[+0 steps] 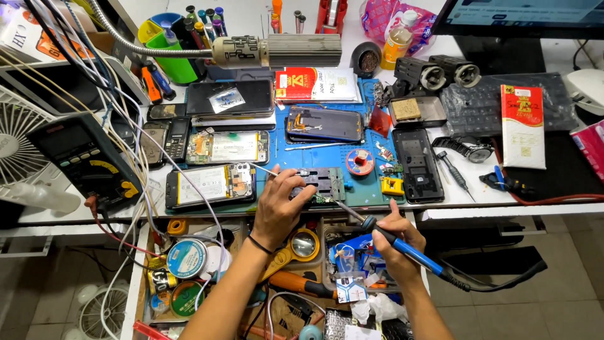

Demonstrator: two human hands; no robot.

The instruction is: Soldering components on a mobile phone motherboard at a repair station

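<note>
My left hand (282,204) grips thin metal tweezers (267,169) and rests on the blue work mat (352,151), its fingers by a small circuit board held in a grey metal holder (327,182). My right hand (395,242) holds a blue-handled soldering iron (409,249) like a pen. The iron's tip (336,203) points up and left at the lower edge of the board. The iron's black cord (503,283) trails off to the right.
Opened phones (211,184) lie left of the mat, a black phone frame (418,165) to its right. A multimeter (85,160) and wires sit far left. A solder reel (360,161), a screwdriver (454,173) and an open drawer (302,264) of tools surround my hands.
</note>
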